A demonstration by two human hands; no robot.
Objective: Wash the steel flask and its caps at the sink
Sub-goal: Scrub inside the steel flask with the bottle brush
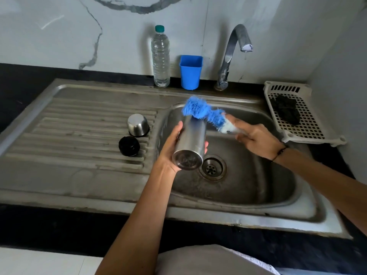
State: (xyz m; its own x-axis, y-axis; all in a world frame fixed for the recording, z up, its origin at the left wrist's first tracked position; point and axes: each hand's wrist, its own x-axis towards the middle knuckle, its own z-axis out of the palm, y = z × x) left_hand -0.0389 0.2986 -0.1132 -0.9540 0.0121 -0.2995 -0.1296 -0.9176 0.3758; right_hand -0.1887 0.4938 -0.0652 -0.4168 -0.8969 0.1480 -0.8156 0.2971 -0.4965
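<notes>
My left hand (pixel 169 148) grips the steel flask (pixel 190 144) over the sink basin (pixel 248 187), its base turned toward me and its mouth pointing away. My right hand (pixel 256 138) holds the handle of a blue-bristled bottle brush (pixel 202 113), whose bristles sit at the flask's far mouth. On the ribbed drainboard (pixel 79 135) to the left stand the steel cap (pixel 138 125), upside down, and the black inner cap (pixel 129 145) just in front of it.
A clear water bottle (pixel 160 58) and a blue plastic cup (pixel 190 72) stand at the back by the wall. The tap (pixel 231 54) arches over the basin, no water running. A white perforated tray (pixel 297 114) with a black scrubber (pixel 287 109) sits at the right.
</notes>
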